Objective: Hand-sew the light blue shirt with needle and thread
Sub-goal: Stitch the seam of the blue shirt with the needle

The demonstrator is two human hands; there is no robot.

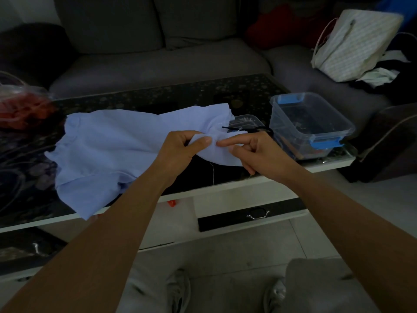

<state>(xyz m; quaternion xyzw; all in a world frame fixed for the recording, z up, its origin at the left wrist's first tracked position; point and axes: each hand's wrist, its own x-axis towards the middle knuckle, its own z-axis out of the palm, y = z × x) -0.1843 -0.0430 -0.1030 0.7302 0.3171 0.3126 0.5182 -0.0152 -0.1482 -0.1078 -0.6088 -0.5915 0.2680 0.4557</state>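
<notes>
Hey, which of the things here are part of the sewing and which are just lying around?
In use: light blue shirt, gripped by left hand and right hand; white thread hanging below.
Not in use: clear box, white bag, sofa.

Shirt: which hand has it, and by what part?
Left hand pinches a bunched fold at the lifted end of the shirt, thumb on top. Right hand touches that fold with its forefinger; whether its grip holds a needle cannot be told.

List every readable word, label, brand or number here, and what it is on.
None can be read. The shirt is plain. The bag and table show only patterns. The box bears no label that shows in this dim frame.
</notes>
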